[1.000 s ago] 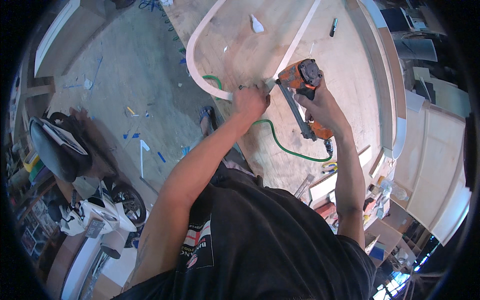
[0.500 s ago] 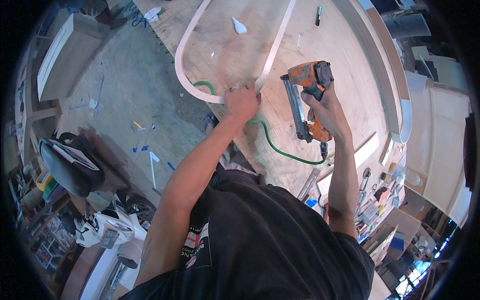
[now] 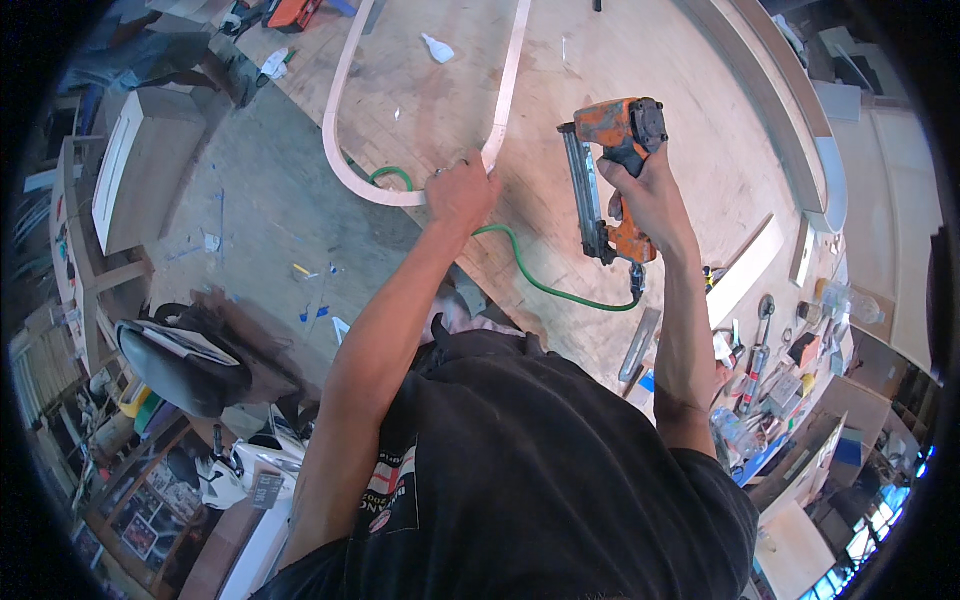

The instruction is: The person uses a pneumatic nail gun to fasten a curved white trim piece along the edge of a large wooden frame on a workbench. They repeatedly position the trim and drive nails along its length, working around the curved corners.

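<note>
My left hand is closed around the near end of a pale, thin wooden frame with a rounded corner, where its curved side meets the straight side. The joint is partly hidden under my fingers. Held up at the right, an orange and black air nail gun is in my right hand, fingers wrapped round its handle. Its long magazine faces left, apart from the frame. From the gun's lower end a green air hose loops left past my left wrist. A white squeeze bottle lies inside the frame.
A large plywood bench top lies beneath. Curved wooden panels line its far right; tools and small items crowd the lower right. On the floor at left are a white box-like cabinet and a motorbike.
The whole view has shifted, so bench items sit further left and an orange case shows at the top. Both hands keep the same holds on the frame and the nail gun.
</note>
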### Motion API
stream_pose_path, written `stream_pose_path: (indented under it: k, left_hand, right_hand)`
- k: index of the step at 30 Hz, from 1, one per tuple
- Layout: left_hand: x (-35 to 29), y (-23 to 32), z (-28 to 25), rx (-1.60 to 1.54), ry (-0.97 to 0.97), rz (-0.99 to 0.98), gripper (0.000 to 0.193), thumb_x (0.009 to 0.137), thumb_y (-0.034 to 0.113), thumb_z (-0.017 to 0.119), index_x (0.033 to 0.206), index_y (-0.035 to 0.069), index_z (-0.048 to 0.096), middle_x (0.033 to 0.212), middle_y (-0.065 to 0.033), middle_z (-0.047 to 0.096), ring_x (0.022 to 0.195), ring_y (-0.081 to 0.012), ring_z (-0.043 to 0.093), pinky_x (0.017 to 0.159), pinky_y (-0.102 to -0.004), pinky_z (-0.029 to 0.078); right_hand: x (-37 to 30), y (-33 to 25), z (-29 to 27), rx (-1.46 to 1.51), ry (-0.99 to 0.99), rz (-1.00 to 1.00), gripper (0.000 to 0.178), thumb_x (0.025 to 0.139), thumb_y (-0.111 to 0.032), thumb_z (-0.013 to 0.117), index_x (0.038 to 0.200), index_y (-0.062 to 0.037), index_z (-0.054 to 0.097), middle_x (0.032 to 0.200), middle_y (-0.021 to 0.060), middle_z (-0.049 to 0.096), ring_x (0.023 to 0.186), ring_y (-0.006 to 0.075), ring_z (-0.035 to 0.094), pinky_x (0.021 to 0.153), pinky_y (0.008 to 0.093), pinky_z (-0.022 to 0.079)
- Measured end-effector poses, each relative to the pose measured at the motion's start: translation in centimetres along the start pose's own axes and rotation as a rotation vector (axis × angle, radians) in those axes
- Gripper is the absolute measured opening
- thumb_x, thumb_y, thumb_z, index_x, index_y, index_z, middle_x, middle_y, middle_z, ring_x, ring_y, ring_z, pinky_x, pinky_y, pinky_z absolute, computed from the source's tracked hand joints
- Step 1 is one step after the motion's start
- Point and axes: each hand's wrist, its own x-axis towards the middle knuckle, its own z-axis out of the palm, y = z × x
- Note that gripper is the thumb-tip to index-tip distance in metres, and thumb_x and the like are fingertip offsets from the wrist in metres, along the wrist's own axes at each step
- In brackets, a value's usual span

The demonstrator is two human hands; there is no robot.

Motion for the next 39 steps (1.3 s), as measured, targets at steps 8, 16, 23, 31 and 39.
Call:
stream_pose_path:
  k: [8,16,23,31,39]
  left_hand:
    - [-0.2,0.4,-0.6,-0.023,-0.038,0.012,0.044,0.104,0.043,0.056,0.119,0.001,0.059,0.100,-0.0251,0.076,0.093,-0.0459,0.075,0.082,-0.0581,0.059]
    - [-0.5,1.1,-0.3,-0.035,-0.005,0.031,0.036,0.104,0.038,0.057,0.113,0.003,0.058,0.099,-0.0217,0.077,0.091,-0.0438,0.076,0.082,-0.0567,0.059]
    - [-0.7,1.5,-0.4,-0.032,-0.016,0.012,0.037,0.104,0.037,0.056,0.116,0.002,0.059,0.101,-0.0219,0.077,0.093,-0.0441,0.076,0.084,-0.0564,0.059]
    - [-0.8,1.5,-0.8,-0.036,-0.034,0.016,0.038,0.106,0.038,0.056,0.118,0.001,0.059,0.101,-0.0228,0.077,0.096,-0.0442,0.076,0.085,-0.0566,0.059]
    - [-0.6,1.7,-0.4,-0.040,-0.029,0.041,0.037,0.106,0.035,0.056,0.118,0.001,0.059,0.098,-0.0227,0.077,0.093,-0.0445,0.077,0.081,-0.0558,0.060]
  right_hand:
    - [-0.5,2.3,-0.6,0.078,0.047,-0.034,0.068,0.096,-0.014,0.071,0.148,-0.0018,0.028,0.112,0.0154,0.065,0.065,0.0184,0.064,0.062,0.0334,0.057]
    - [-0.3,2.0,-0.5,0.041,-0.012,0.015,0.073,0.097,-0.017,0.072,0.150,0.0005,0.025,0.109,0.0159,0.066,0.070,0.0186,0.066,0.061,0.0331,0.057]
    - [0.3,1.5,0.0,-0.036,-0.112,0.005,0.073,0.096,-0.018,0.070,0.149,0.0009,0.023,0.096,0.0148,0.065,0.066,0.0186,0.066,0.057,0.0339,0.055]
    - [0.7,0.7,0.4,-0.022,-0.088,-0.062,0.069,0.095,-0.016,0.070,0.145,0.0003,0.025,0.094,0.0144,0.064,0.064,0.0185,0.065,0.056,0.0342,0.055]
    - [0.5,1.2,0.5,-0.026,-0.075,-0.033,0.070,0.095,-0.018,0.069,0.146,0.0018,0.025,0.091,0.0144,0.065,0.065,0.0188,0.066,0.057,0.0346,0.055]
